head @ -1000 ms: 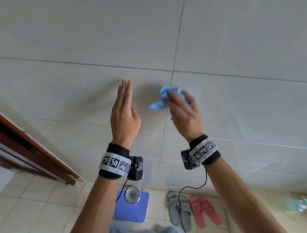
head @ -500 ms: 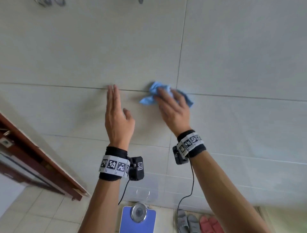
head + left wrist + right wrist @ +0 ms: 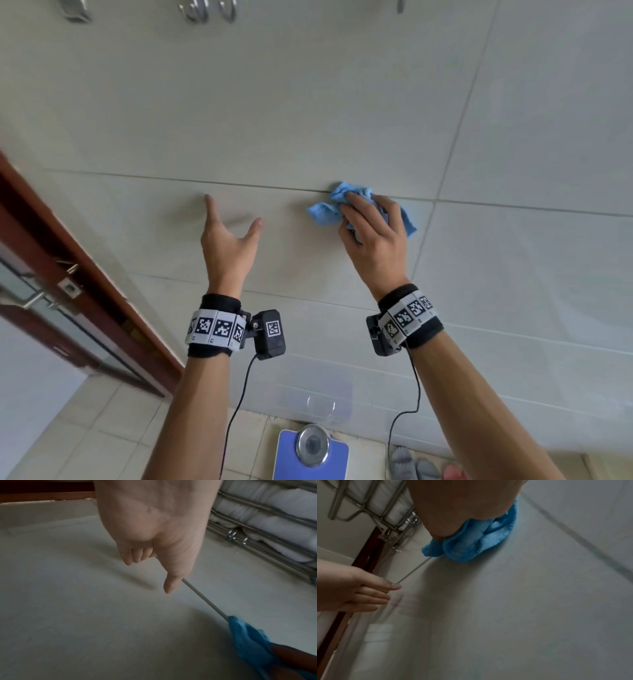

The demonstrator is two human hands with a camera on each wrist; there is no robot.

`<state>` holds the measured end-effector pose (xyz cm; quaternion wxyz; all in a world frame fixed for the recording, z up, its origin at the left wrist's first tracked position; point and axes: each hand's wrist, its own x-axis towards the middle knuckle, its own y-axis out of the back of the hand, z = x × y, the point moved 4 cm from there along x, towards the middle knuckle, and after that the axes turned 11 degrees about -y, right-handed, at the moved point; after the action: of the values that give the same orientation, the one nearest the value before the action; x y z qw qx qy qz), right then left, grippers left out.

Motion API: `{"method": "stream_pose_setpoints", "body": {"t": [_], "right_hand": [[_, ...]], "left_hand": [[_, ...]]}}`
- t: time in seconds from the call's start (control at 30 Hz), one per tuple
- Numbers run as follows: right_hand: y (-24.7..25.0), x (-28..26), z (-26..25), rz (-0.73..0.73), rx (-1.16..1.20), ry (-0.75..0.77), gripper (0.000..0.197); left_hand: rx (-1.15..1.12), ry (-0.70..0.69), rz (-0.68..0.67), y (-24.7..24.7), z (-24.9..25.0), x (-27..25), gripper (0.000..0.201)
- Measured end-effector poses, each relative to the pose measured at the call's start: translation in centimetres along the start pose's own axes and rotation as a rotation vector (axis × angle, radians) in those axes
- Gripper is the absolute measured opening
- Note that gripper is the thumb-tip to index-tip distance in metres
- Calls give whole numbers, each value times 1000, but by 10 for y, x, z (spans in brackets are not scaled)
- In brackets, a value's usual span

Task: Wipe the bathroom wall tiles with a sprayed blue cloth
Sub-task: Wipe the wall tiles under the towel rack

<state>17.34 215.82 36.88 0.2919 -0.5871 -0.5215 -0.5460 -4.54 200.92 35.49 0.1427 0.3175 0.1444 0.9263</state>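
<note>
Pale grey wall tiles (image 3: 308, 102) fill the head view. My right hand (image 3: 368, 219) grips a crumpled blue cloth (image 3: 322, 214) and presses it to the wall on a horizontal grout line, just left of a vertical one. In the right wrist view the cloth (image 3: 467, 545) bunches out from under the right hand (image 3: 453, 507). My left hand (image 3: 233, 214) is raised to the left of it, fingers straight, thumb spread, holding nothing; I cannot tell if it touches the tile. The left wrist view shows this left hand (image 3: 147, 572) and the cloth (image 3: 247, 635) at the lower right.
Metal hooks (image 3: 205, 10) hang at the top of the wall, under a wire rack with white towels (image 3: 274, 513). A brown door frame (image 3: 68, 274) runs along the left. On the floor below stand a blue scale (image 3: 311, 448) and slippers (image 3: 411, 467).
My right hand has slid the cloth up the wall onto the horizontal grout line and a little left. The left hand rose alongside and its thumb has spread out.
</note>
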Motion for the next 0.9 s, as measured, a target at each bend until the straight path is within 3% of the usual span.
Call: {"method": "stream_pose_setpoints", "body": {"t": [0.3, 0.5, 0.67, 0.77, 0.9], "right_hand": [[-104, -7, -105, -43, 14, -41, 18], [-177, -2, -179, -116, 28, 0, 20], [-226, 19, -249, -198, 91, 20, 23], [-253, 43, -291, -172, 87, 126, 24], [-295, 62, -320, -203, 34, 310, 22]], "left_hand": [[-25, 78, -25, 66, -93, 54, 82], [-17, -41, -67, 108, -136, 89, 72], [21, -153, -241, 137, -161, 98, 76], [-2, -136, -173, 158, -175, 106, 78], [-25, 15, -92, 175, -200, 123, 74]]}}
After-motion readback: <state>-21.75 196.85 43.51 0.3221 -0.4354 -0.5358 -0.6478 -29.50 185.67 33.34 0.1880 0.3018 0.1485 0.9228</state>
